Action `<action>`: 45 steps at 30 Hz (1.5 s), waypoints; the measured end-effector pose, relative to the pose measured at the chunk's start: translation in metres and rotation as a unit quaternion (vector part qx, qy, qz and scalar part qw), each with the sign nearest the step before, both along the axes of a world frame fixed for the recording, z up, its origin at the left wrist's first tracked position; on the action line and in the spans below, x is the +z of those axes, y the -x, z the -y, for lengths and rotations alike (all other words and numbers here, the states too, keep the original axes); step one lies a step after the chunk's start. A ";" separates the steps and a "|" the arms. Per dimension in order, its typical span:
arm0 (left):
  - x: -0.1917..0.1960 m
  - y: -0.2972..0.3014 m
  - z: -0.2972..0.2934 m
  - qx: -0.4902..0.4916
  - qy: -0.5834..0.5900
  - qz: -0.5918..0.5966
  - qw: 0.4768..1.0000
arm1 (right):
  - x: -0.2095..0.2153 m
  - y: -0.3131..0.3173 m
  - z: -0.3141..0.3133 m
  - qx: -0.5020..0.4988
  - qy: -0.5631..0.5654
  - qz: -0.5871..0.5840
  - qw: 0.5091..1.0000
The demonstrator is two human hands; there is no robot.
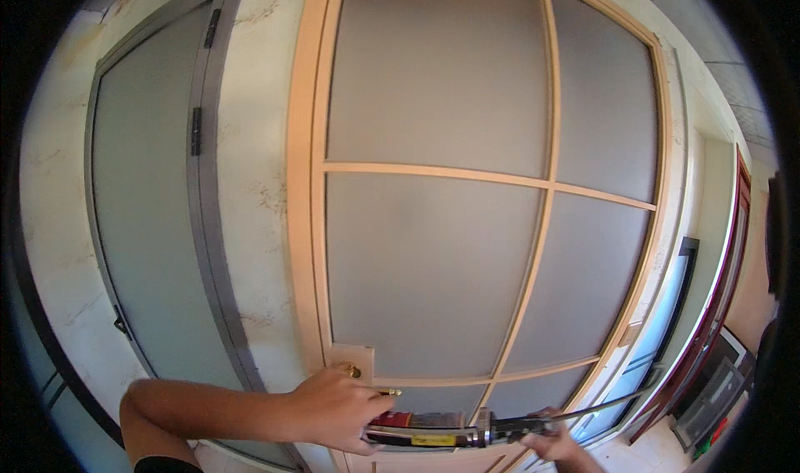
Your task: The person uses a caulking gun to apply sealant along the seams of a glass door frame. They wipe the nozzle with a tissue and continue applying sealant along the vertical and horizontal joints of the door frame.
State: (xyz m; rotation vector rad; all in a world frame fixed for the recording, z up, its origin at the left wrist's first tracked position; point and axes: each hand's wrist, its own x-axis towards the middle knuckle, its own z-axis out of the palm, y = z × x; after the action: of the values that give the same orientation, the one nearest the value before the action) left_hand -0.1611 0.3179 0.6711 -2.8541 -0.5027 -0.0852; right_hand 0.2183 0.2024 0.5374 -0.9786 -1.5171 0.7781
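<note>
A caulking gun (485,429) lies level across the lower middle, loaded with a tube that shows a dark and red label and a yellow patch. Its thin metal rod (612,402) sticks out to the right. My left hand (337,408) is closed round the gun's left end, so the nozzle is hidden. At the trigger end my right hand (552,441) is closed round the grip, partly behind it. Just behind my left hand stands a tan-framed door (310,223) with frosted panes, a brass lock (355,371) and a brass lever handle (389,392).
On the left is a grey-framed glass door (150,198) with dark hinges. Stained white wall (257,156) runs between the two doors. Far right, a dark red door frame (723,306) and dark framed panels (708,398) lean near the tiled floor (642,455).
</note>
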 end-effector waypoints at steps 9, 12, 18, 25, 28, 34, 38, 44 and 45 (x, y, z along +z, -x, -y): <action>-0.099 0.145 0.004 0.190 0.251 0.646 0.695 | -0.105 0.079 -0.024 -0.006 0.144 -0.082 0.986; -0.157 0.182 0.010 0.207 0.238 0.815 0.486 | -0.116 0.087 -0.027 0.005 0.117 -0.156 0.981; -0.228 0.226 0.038 0.030 0.394 0.895 0.206 | -0.121 0.098 -0.040 0.063 0.125 -0.186 0.973; -0.268 0.255 0.068 -0.104 0.379 0.914 0.097 | -0.103 0.117 -0.033 0.083 0.140 -0.174 0.971; -0.269 0.265 0.078 0.018 0.357 0.930 0.083 | -0.094 0.129 -0.028 0.106 0.136 -0.201 0.964; -0.254 0.257 0.082 0.116 0.298 0.942 0.104 | -0.094 0.158 -0.026 0.104 0.162 -0.219 0.956; -0.250 0.255 0.081 0.162 0.326 0.927 0.096 | -0.104 0.176 -0.029 0.134 0.160 -0.224 0.952; -0.242 0.248 0.082 0.209 0.327 0.915 0.112 | -0.118 0.190 -0.034 0.140 0.198 -0.228 0.943; -0.237 0.249 0.086 0.215 0.323 0.915 0.107 | -0.117 0.193 -0.032 0.170 0.183 -0.243 0.937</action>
State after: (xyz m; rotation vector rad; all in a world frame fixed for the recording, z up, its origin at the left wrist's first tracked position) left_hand -0.4103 0.2315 0.4337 0.1975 0.8603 2.0140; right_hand 0.0254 0.2345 0.4201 -0.7132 -1.1316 1.4741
